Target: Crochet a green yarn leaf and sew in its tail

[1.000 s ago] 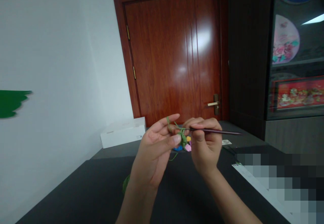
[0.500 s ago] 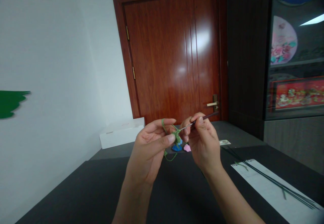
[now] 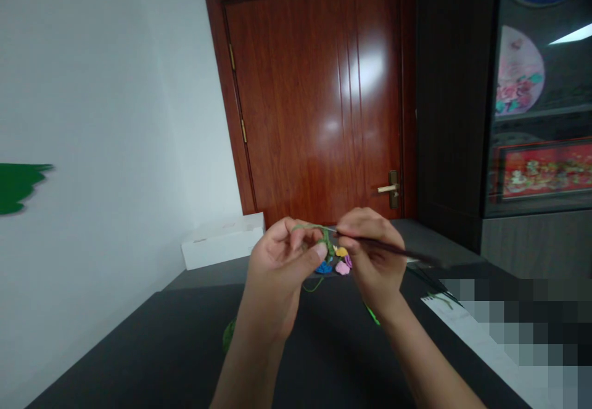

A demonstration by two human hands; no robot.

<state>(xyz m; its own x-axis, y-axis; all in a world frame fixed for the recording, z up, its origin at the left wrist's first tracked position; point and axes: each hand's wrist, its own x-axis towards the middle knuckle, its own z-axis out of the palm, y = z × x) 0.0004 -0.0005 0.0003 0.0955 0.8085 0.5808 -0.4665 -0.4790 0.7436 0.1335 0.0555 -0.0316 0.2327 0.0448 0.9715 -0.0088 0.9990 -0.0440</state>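
Note:
My left hand (image 3: pixel 289 267) pinches a small green crochet piece (image 3: pixel 328 243) between thumb and fingers, with green yarn (image 3: pixel 308 226) running over its index finger. In my right hand (image 3: pixel 372 248) is a crochet hook (image 3: pixel 393 247) with a dark handle, its metal tip pointing left into the yarn at the top of the piece. A loose strand of yarn (image 3: pixel 313 287) hangs below the left hand. Behind the hands lie crocheted flowers: a blue one (image 3: pixel 324 268), a pink one (image 3: pixel 343 268) and a yellow one (image 3: pixel 341 252). A green ball of yarn (image 3: pixel 228 336) is partly hidden behind my left forearm.
A white box (image 3: pixel 222 243) stands at the table's back left. On the right lie a white notepad (image 3: pixel 481 341) and dark thin stems (image 3: pixel 435 282), partly pixelated. A bright green thin item (image 3: pixel 371 314) rests beside my right wrist. A wooden door (image 3: pixel 305 100) is beyond the black table (image 3: pixel 185 347).
The crochet hook has swung from pointing up-right to sloping down-right, its handle blurred. My right hand has turned over, and my left index finger has curled in. More flowers show between the hands.

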